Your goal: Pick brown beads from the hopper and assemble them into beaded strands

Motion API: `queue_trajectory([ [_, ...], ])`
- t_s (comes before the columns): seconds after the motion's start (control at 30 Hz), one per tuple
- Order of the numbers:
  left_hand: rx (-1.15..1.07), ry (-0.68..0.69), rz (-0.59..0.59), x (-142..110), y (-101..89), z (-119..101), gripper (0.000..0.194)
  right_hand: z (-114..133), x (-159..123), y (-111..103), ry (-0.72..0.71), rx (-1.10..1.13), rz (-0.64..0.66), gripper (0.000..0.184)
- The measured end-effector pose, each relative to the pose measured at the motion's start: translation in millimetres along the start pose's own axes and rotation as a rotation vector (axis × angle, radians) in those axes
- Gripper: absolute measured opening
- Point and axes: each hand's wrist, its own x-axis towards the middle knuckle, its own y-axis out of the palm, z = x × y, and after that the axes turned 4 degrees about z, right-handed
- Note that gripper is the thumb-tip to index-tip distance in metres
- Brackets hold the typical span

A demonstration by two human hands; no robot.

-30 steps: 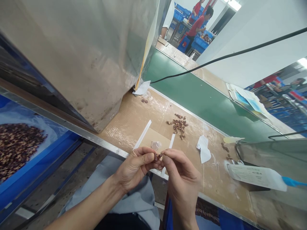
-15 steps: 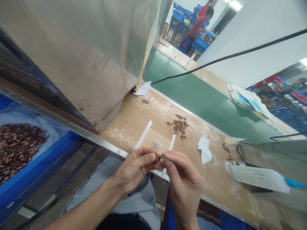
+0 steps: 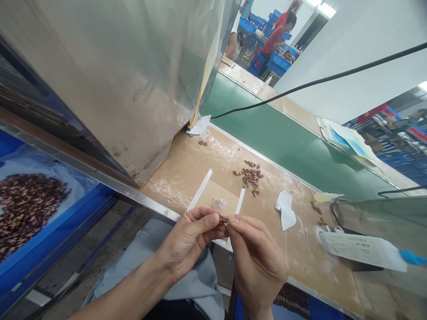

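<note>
My left hand [image 3: 188,238] and my right hand [image 3: 256,262] meet fingertip to fingertip over the near edge of the brown bench [image 3: 187,164]. Both pinch a small copper part [image 3: 223,219] between thumb and fingers. Just beyond the fingertips lies a small clear plastic cap [image 3: 219,204] between two white strips [image 3: 200,190]. Farther back sits a loose pile of copper parts [image 3: 250,174].
A big metal housing [image 3: 126,75] rises at the left. A green conveyor belt [image 3: 283,138] runs behind the bench, with a black cable [image 3: 316,79] above it. A blue bin of copper parts [image 3: 30,209] is at the lower left. White paper scraps [image 3: 286,210] and a labelled tray [image 3: 367,231] lie right. People in red work far back.
Both hands stay pinched on the small part, shifted slightly down and right in view. Nothing on the bench has moved.
</note>
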Motion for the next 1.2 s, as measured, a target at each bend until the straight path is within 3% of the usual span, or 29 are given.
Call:
queue_trajectory([
  [0.2,-0.004,0.024,-0.035,-3.1,3.1,1.9,0.042,-3.9,-5.1,2.3,-0.086,-0.052,-0.037,0.03],
  [0.37,0.099,0.066,0.013,-5.8,0.6,0.6,0.04,-4.1,-7.0,2.1,0.041,0.01,-0.053,0.022],
  [0.57,0.663,0.343,0.135,-16.6,-8.5,-4.8,0.044,-3.4,-8.9,0.5,0.126,0.09,-0.09,0.015],
  [0.73,1.002,0.454,0.245,-24.3,-7.7,-5.8,0.044,-1.9,-13.8,0.6,0.103,0.066,-0.089,0.014],
  [1.2,1.098,0.555,0.384,-22.4,-3.3,-14.6,0.035,-7.0,-23.9,10.1,-0.004,0.068,-0.184,0.028],
])
